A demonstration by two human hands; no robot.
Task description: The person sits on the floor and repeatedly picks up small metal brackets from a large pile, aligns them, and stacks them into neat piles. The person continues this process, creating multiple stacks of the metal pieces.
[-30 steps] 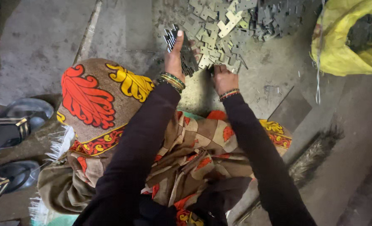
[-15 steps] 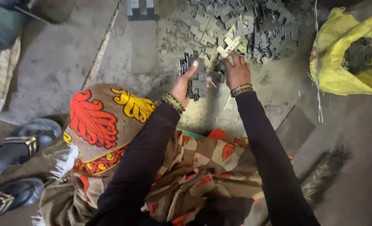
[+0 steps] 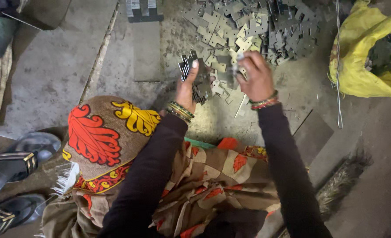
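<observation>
Hands above a grey floor point(image 3: 50, 79), both busy with flat metal pieces. Left hand point(image 3: 187, 88) clenched around a stack of metal plates point(image 3: 197, 77), thumb pressed along the front of the stack, plates standing on edge and fanned out above and to the right of the palm. Right hand point(image 3: 257, 77) closed on a single metal piece point(image 3: 230, 72), pinched between thumb and fingers, held just to the left of the knuckles and just beside the stack; whether touching the stack, impossible to tell. Bangles point(image 3: 181, 110) on the left wrist, a beaded bracelet point(image 3: 263, 102) on the right. Beyond the hands, a heap of loose metal pieces point(image 3: 266, 26), spread over the floor at the top. Yellow sack point(image 3: 358, 66) at the right edge, open, with dark pieces inside. Thin wire point(image 3: 337, 66) hanging down beside the sack. Patterned cloth point(image 3: 103, 136) in red, yellow and brown over the knees below. Black sandals point(image 3: 10, 167) on the left, a broom point(image 3: 341, 180) lying at the lower right.
</observation>
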